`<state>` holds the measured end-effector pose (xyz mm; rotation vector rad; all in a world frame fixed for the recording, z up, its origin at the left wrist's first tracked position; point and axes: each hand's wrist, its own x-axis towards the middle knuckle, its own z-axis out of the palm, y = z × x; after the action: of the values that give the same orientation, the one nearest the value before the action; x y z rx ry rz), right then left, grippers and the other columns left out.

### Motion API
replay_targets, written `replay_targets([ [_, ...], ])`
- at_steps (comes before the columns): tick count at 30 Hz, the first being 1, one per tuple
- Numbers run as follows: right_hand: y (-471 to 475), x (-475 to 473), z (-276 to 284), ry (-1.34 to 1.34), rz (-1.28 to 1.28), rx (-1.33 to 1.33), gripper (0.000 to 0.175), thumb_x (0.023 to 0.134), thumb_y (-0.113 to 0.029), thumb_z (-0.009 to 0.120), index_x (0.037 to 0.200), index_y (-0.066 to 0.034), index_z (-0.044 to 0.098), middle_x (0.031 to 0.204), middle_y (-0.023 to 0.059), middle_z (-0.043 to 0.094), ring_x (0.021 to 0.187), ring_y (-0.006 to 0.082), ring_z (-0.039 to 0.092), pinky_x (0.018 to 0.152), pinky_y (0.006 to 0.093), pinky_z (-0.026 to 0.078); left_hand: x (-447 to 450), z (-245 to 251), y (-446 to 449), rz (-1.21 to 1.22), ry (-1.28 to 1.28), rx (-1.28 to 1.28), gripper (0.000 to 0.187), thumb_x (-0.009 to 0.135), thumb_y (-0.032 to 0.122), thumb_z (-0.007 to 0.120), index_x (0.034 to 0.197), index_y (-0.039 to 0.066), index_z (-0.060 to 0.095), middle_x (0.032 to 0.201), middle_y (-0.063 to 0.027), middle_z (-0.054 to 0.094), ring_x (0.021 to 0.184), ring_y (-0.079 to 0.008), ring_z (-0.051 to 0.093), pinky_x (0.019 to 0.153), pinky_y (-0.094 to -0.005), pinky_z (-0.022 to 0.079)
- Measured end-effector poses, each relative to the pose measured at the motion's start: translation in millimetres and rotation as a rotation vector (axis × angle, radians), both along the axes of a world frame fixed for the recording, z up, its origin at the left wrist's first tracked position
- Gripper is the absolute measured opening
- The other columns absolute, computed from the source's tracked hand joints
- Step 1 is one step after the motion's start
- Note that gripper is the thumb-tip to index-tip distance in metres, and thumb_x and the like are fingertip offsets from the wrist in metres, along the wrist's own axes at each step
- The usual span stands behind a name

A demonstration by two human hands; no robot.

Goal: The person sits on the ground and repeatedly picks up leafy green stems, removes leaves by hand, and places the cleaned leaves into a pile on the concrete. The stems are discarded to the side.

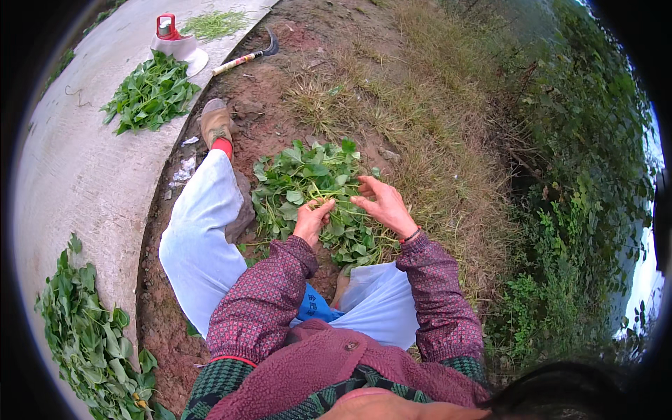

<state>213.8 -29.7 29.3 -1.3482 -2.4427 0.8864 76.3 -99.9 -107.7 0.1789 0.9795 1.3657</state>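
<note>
My left hand (313,218) pinches a few thin green stems (315,197) between thumb and fingers. Just to its right, my right hand (387,206) is held with thumb and fingers apart, close to a thin stem reaching over from the left hand. Beneath both hands, a heap of leafy green vines (310,168) lies on the soil between my legs. Its leaves are broad, and several long stalks trail toward my right knee. A blue printed sheet or bag (317,304) shows below my lap.
On the concrete path (105,184) lie a leafy bunch (152,94), a larger leaf pile (94,341) and thin bare stems (215,24). A pale cap (181,50) rests against a red-handled container (168,29). At the path's edge lies a sickle (247,59). Bushes (567,236) border the right.
</note>
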Motion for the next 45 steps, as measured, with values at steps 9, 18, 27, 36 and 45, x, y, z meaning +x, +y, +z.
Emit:
replay_targets([
  [9,14,154,-39,-0.014,-0.085,-0.184,0.022,0.082,-0.017,0.057,0.097,-0.002,0.063,0.065,0.0128,0.061,0.061,0.0275,0.059,0.059,0.0354,0.045,-1,20,7,-0.219,0.002,0.118,0.022,0.093,0.026,0.051,0.095,0.007,0.06,0.077,0.0048,0.055,0.06,-0.0035,0.043,0.057,-0.018,0.039],
  [18,-8,124,-31,-0.103,-0.304,0.298,0.022,0.081,-0.024,0.061,0.09,-0.004,0.063,0.074,0.015,0.062,0.068,0.0339,0.06,0.063,0.04,0.047,-5,14,7,-0.289,-0.22,0.139,0.025,0.095,0.031,0.044,0.096,0.009,0.054,0.09,-0.0001,0.056,0.066,-0.0065,0.043,0.061,-0.0191,0.04],
  [27,-16,36,-75,0.668,-0.017,-0.552,0.026,0.083,-0.017,0.057,0.101,0.0016,0.06,0.088,0.0103,0.064,0.078,0.0157,0.06,0.069,0.0304,0.046,-7,19,6,-0.33,-0.422,0.135,0.027,0.095,0.032,0.043,0.098,0.007,0.054,0.09,-0.0029,0.059,0.069,-0.0087,0.05,0.066,-0.0225,0.043],
  [36,-18,49,-91,0.143,-0.094,-0.15,0.018,0.078,-0.016,0.061,0.087,-0.0012,0.065,0.072,0.0135,0.063,0.067,0.021,0.06,0.064,0.0331,0.046,-4,6,3,-0.419,-0.108,0.003,0.027,0.093,0.032,0.049,0.101,0.007,0.059,0.095,0.002,0.058,0.075,-0.0091,0.054,0.068,-0.0232,0.045],
  [45,-14,49,-81,0.095,-0.103,-0.13,0.018,0.076,-0.018,0.062,0.088,-0.0054,0.065,0.078,0.0139,0.064,0.078,0.0312,0.061,0.07,0.0396,0.047,0,0,2,-0.263,-0.1,-0.052,0.028,0.094,0.032,0.045,0.1,0.007,0.058,0.104,-0.0023,0.056,0.08,-0.0149,0.056,0.071,-0.0278,0.046],
])
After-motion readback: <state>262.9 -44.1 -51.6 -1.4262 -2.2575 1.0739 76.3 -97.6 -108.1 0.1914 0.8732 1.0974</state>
